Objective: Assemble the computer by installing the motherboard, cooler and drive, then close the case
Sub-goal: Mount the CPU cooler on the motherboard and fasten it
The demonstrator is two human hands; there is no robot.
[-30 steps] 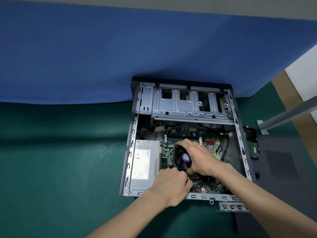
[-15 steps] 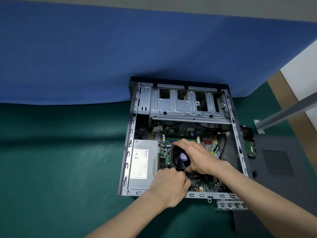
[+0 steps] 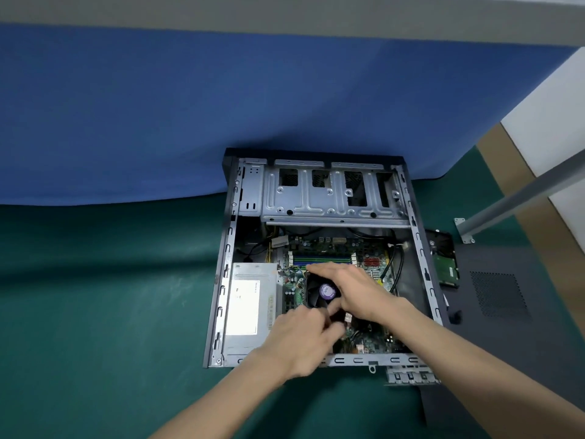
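So the case (image 3: 316, 261) is lying open on its side on the green surface (image 3: 110, 296), and I'll use it as the reference for everything. One motherboard (image 3: 342, 248) is already sitting inside it, and one cooler (image 3: 321, 294) sits on the board about mid-case, black fan with a purple sticker on the hub.

Both hands are in there. The right hand (image 3: 357, 293) is draped over the cooler's right side, fingers spread across the top edge, so that grip is resting on the cooler more than pinching it. The left hand (image 3: 300, 337) is at the cooler's near corner, fingers curled together, but it's blurred and I honestly can't tell what the grip is clamped on, if anything. My guess is it's working a fastener or the fan plug.

Handling-wise, I'd say the cooler is light but stiff, and the fan blades and fins bend easily, so hold it by the outer frame and corners, never the hub. The board under it is fragile, so press evenly.

Count: one silver power supply (image 3: 250, 308) inside the case on the left, one empty drive cage (image 3: 332, 191) at the far end, one drive (image 3: 443, 261) lying just outside the case's right wall, and one dark side panel (image 3: 506, 299) further right of that. Drive and panel aren't in yet.
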